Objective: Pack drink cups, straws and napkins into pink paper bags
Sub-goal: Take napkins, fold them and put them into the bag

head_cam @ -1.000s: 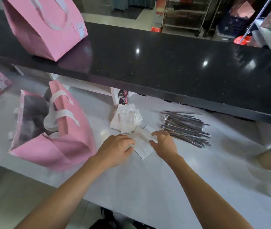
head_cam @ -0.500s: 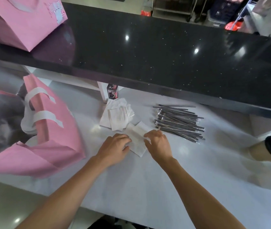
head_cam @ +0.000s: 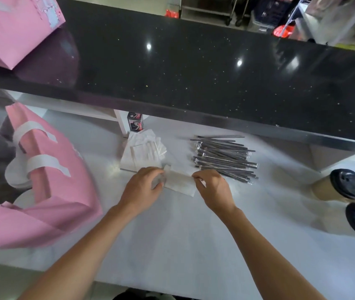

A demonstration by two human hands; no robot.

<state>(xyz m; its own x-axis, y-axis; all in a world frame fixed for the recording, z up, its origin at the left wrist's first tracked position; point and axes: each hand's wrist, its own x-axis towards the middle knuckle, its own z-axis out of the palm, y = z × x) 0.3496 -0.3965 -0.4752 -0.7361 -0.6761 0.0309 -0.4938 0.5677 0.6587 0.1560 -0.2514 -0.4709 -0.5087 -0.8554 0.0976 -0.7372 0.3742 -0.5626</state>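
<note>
Both hands work one white napkin (head_cam: 179, 183) lying flat on the pale counter (head_cam: 194, 245). The left hand (head_cam: 143, 187) pinches the napkin's left end, fingers curled over the edge, so its grip is clamped on the paper. The right hand (head_cam: 214, 189) pinches the right end between thumb and curled fingers, its grip likewise closed on the napkin.

Just beyond the napkin, touching its far edge, lies a loose pile of white napkins (head_cam: 143, 153). To the right of that pile sits a heap of dark wrapped straws (head_cam: 224, 159), near the right hand but apart from it.

At the left, an open pink paper bag (head_cam: 64, 191) with white handles stands on the counter; white cup lids (head_cam: 17, 176) show inside it. A second pink paper bag (head_cam: 14, 29) stands on the raised black speckled ledge (head_cam: 194, 72) at far left; its print is too blurred to read. At the right edge stand tan drink cups with black lids (head_cam: 345, 187).

Under the ledge, behind the napkin pile, stands a small dark box (head_cam: 135, 124) bearing a large figure "5".
</note>
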